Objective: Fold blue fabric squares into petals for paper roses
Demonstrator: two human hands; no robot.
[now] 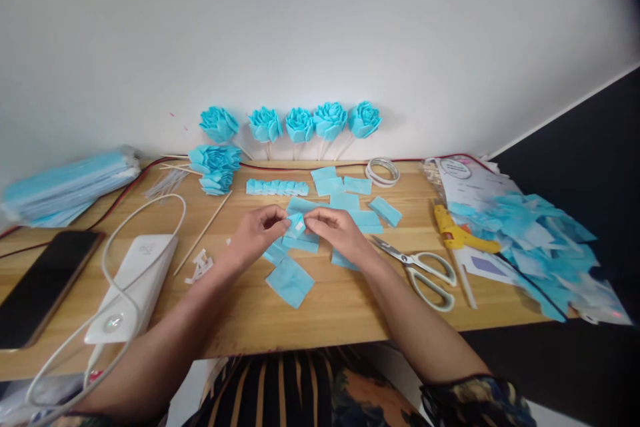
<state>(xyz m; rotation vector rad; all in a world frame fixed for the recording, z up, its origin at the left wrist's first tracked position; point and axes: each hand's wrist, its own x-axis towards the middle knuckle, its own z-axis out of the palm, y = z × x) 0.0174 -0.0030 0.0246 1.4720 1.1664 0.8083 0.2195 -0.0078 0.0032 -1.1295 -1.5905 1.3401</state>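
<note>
Between my two hands is a small folded blue fabric piece with a white patch on its face. My left hand pinches its left edge with thumb and fingertips. From the other side, my right hand grips the right edge the same way. Loose blue fabric rectangles lie flat on the wood under and around my hands. A row of small folded blue pieces sits just beyond them. Short white strips are scattered left of my left forearm.
Blue fabric flowers on sticks lean along the wall. Scissors, a tape roll, a yellow glue gun and a blue scrap pile are to the right. A power bank, phone and mask stack are left.
</note>
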